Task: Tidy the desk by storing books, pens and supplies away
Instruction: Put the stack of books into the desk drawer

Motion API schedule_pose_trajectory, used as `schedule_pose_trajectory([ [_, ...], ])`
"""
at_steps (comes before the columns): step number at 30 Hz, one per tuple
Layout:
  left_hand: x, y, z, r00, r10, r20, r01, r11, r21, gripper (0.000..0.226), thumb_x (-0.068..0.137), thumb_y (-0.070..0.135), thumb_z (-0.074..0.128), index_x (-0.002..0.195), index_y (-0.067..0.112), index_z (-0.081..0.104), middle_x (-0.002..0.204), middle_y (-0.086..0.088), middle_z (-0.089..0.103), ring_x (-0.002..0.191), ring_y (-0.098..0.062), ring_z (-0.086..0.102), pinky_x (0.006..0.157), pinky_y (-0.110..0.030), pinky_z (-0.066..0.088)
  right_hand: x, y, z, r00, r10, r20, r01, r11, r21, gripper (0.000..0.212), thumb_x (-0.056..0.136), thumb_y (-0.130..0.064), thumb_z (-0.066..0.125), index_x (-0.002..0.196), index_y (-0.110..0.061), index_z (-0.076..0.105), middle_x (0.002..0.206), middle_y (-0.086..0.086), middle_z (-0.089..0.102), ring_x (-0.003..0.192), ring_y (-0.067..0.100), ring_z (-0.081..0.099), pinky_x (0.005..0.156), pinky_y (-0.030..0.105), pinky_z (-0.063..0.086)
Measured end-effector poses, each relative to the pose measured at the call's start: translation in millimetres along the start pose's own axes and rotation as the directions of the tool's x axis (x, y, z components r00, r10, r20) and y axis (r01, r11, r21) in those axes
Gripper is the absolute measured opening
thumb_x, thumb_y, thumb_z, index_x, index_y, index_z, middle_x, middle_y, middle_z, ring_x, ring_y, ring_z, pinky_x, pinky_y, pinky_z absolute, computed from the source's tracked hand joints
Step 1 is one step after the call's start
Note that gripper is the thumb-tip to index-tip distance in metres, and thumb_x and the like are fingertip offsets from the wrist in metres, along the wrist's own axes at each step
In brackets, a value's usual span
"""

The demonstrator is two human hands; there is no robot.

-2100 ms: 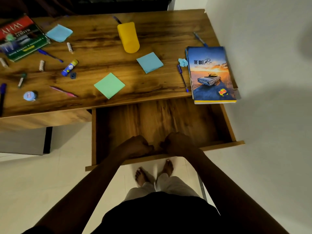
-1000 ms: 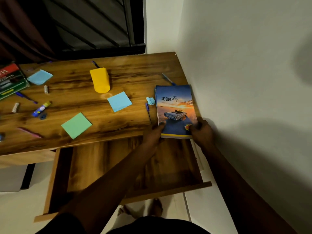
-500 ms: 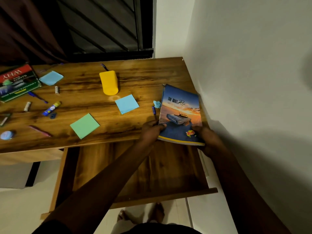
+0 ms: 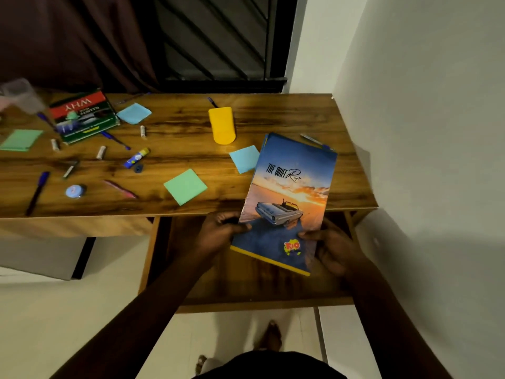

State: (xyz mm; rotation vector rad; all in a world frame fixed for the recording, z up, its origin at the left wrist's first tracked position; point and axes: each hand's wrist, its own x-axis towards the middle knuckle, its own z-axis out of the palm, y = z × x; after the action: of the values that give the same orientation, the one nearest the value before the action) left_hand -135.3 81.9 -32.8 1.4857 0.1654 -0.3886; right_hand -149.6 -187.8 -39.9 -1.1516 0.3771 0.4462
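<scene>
A blue book with a car and sunset on its cover [image 4: 291,198] is lifted and tilted over the desk's front edge and the pulled-out drawer [image 4: 262,305]. My left hand [image 4: 218,233] grips its lower left edge, and my right hand [image 4: 332,248] grips its lower right corner. It looks like more than one thin book stacked together. On the wooden desk [image 4: 177,157] lie a red and green book [image 4: 82,116], a yellow cup on its side [image 4: 222,125], blue sticky notes [image 4: 244,158], green sticky notes [image 4: 185,186], a glue stick [image 4: 136,157] and several pens.
A white wall runs along the desk's right side. A dark window grille and curtain stand behind the desk. A pen [image 4: 314,140] lies behind the held book. A round blue item [image 4: 73,191] and small white sticks sit at the left. My bare feet are on the floor below.
My hands left the drawer front, took hold of the blue book on the desk's right side, and lifted it toward me; it now hangs tilted over the open drawer.
</scene>
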Motion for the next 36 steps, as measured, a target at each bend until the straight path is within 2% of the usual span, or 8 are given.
schedule_pose_trajectory([
  [6, -59, -21, -67, 0.996, -0.085, 0.017, 0.085, 0.996, 0.001, 0.035, 0.082, -0.008, 0.073, 0.115, 0.000, 0.074, 0.111, -0.015, 0.077, 0.109, -0.033, 0.072, 0.093, -0.041, 0.059, -21, 43, 54, 0.990, 0.130, 0.054, -0.127, 0.990, -0.059, 0.062, 0.075, 0.016, 0.071, 0.133, 0.002, 0.059, 0.129, 0.028, 0.066, 0.118, 0.047, 0.065, 0.096, 0.055, 0.057],
  [10, -95, -41, -95, 0.980, -0.196, -0.037, 0.196, 0.981, -0.001, 0.028, 0.079, -0.005, 0.078, 0.105, 0.005, 0.078, 0.102, -0.014, 0.079, 0.098, -0.029, 0.075, 0.075, -0.030, 0.063, -38, 69, 85, 0.978, 0.209, 0.024, -0.203, 0.967, -0.151, 0.052, 0.079, 0.016, 0.068, 0.128, 0.001, 0.063, 0.120, 0.024, 0.072, 0.108, 0.043, 0.070, 0.091, 0.053, 0.058],
  [15, -117, -66, -126, 0.950, -0.313, 0.014, 0.309, 0.943, 0.125, 0.036, 0.066, 0.005, 0.088, 0.101, 0.006, 0.079, 0.103, -0.018, 0.077, 0.102, -0.036, 0.073, 0.090, -0.053, 0.060, -56, 97, 100, 0.952, 0.306, -0.014, -0.302, 0.932, -0.199, 0.039, 0.087, 0.016, 0.063, 0.122, 0.001, 0.063, 0.098, 0.013, 0.079, 0.080, 0.026, 0.078, 0.061, 0.033, 0.061],
  [21, -136, -83, -146, 0.900, -0.428, 0.076, 0.418, 0.900, 0.125, 0.036, 0.071, -0.002, 0.086, 0.106, 0.002, 0.076, 0.104, -0.018, 0.077, 0.100, -0.035, 0.074, 0.085, -0.046, 0.063, -60, 126, 110, 0.937, 0.351, -0.005, -0.344, 0.917, -0.201, 0.044, 0.088, 0.019, 0.058, 0.128, 0.000, 0.062, 0.117, 0.022, 0.074, 0.102, 0.036, 0.073, 0.083, 0.042, 0.062],
  [27, -123, -76, -146, 0.899, -0.436, 0.045, 0.432, 0.899, 0.076, 0.031, 0.074, -0.007, 0.082, 0.104, -0.002, 0.075, 0.100, -0.017, 0.078, 0.091, -0.030, 0.076, 0.068, -0.032, 0.061, -43, 122, 121, 0.906, 0.420, -0.052, -0.418, 0.870, -0.261, 0.023, 0.092, 0.012, 0.058, 0.104, -0.004, 0.069, 0.087, 0.010, 0.079, 0.075, 0.023, 0.076, 0.064, 0.030, 0.061],
  [29, -111, -77, -145, 0.896, -0.444, 0.012, 0.442, 0.894, 0.069, 0.032, 0.074, -0.006, 0.082, 0.105, -0.004, 0.074, 0.102, -0.018, 0.077, 0.094, -0.031, 0.075, 0.071, -0.035, 0.062, -30, 119, 119, 0.894, 0.441, -0.078, -0.443, 0.847, -0.296, 0.019, 0.090, 0.007, 0.064, 0.105, -0.003, 0.070, 0.090, 0.012, 0.078, 0.078, 0.025, 0.074, 0.068, 0.032, 0.059],
  [33, -78, -83, -143, 0.885, -0.459, -0.074, 0.464, 0.879, 0.105, 0.032, 0.074, 0.000, 0.085, 0.104, -0.004, 0.074, 0.101, -0.014, 0.078, 0.094, -0.028, 0.075, 0.074, -0.038, 0.064, 1, 111, 113, 0.903, 0.402, -0.151, -0.429, 0.841, -0.329, 0.013, 0.085, 0.006, 0.071, 0.094, -0.003, 0.070, 0.073, 0.006, 0.073, 0.059, 0.016, 0.068, 0.047, 0.025, 0.050],
  [36, -52, -90, -140, 0.877, -0.463, -0.128, 0.478, 0.869, 0.129, 0.028, 0.074, 0.002, 0.086, 0.101, 0.000, 0.076, 0.101, -0.013, 0.077, 0.095, -0.029, 0.074, 0.084, -0.045, 0.063, 30, 111, 109, 0.915, 0.360, -0.182, -0.403, 0.841, -0.363, 0.015, 0.084, 0.007, 0.072, 0.096, -0.001, 0.071, 0.073, 0.005, 0.072, 0.060, 0.015, 0.067, 0.046, 0.024, 0.048],
])
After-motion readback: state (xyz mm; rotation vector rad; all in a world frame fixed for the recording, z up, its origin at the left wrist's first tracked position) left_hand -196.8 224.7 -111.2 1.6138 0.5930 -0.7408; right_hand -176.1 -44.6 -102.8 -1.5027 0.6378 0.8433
